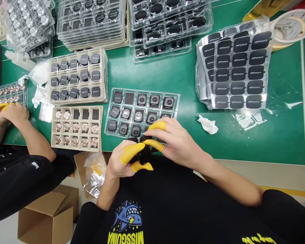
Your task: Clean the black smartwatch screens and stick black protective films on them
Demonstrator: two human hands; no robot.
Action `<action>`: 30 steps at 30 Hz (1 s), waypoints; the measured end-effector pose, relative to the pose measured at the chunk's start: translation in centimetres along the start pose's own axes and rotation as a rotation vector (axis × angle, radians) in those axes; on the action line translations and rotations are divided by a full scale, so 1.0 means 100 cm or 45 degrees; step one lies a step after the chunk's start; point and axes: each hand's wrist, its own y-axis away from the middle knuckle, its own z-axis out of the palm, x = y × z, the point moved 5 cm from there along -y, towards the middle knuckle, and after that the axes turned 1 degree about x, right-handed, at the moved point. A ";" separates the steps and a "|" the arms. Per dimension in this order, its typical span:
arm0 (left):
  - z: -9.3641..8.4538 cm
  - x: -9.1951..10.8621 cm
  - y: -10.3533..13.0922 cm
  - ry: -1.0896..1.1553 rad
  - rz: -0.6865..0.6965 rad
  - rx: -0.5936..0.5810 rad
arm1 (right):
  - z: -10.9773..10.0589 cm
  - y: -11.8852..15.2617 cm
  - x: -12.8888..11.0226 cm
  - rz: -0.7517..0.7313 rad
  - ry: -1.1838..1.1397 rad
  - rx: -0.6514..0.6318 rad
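Left of centre, a tan tray (85, 114) seats each watch (95, 128) in 1 slot, likely against rubbing. At lower centre, the left hand (128, 157), in yellow finger covers (130, 153) perhaps against prints, grips a small dark piece (143, 154), seemingly steadying it; a clear tray (129, 98) lies just above, within easy reach. The right hand (171, 135) pinches the piece's upper edge. At upper right, dark label sheets (239, 61) overlap, probably saving room.
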 end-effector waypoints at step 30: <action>-0.013 -0.047 0.018 0.259 -0.093 0.360 | -0.054 -0.018 -0.015 0.250 -0.571 0.028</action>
